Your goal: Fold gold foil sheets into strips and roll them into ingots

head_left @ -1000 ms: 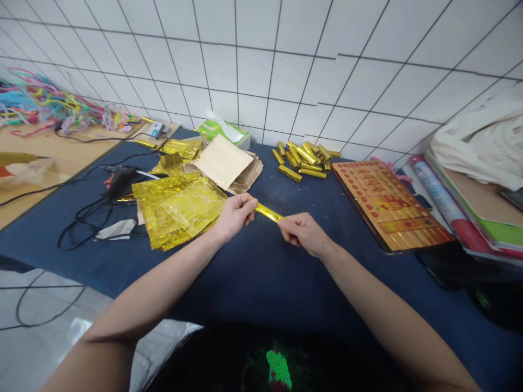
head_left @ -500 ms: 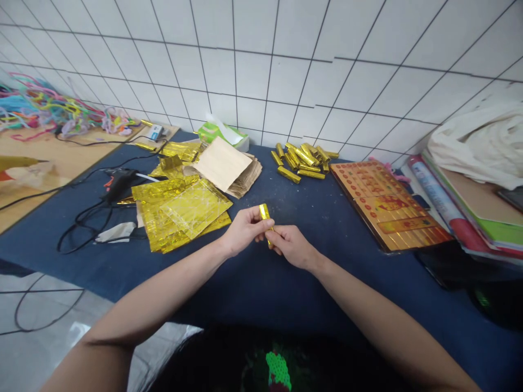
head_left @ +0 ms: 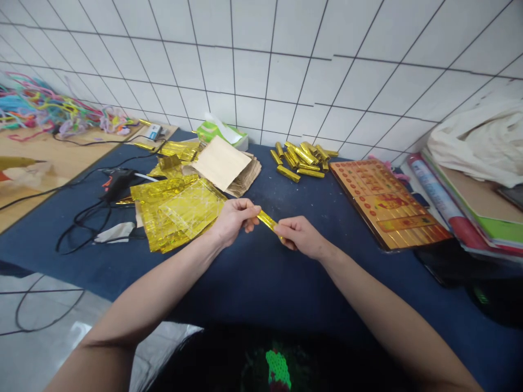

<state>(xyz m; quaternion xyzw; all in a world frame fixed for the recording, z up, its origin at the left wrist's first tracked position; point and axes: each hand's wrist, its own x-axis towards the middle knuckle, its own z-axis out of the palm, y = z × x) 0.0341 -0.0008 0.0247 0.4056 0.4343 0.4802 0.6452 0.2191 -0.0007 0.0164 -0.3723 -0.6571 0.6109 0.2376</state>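
Between my two hands stretches a narrow folded strip of shiny gold foil paper (head_left: 267, 220), tilted down to the right. My left hand (head_left: 237, 220) pinches its upper left end. The lower right end is gripped between thumb and fingers of my right hand (head_left: 300, 235). Just left of my left hand lie gold foil sheets (head_left: 180, 209) in a loose stack. Farther back, several finished-looking gold foil rolls (head_left: 304, 158) form a pile by the wall. A stack of brown paper sheets (head_left: 223, 163) rests behind the foil sheets.
A black glue gun (head_left: 118, 182) with a looped cord lies at left. At right are a red and gold printed packet (head_left: 388, 204) and a pile of folders (head_left: 486, 207). A green tissue pack (head_left: 218, 130) stands near the tiled wall. Colourful pipe cleaners (head_left: 53, 109) cover the far left.
My hands have moved apart along the gold foil strip, which has turned from nearly upright to slanting. More of its length now shows between them.
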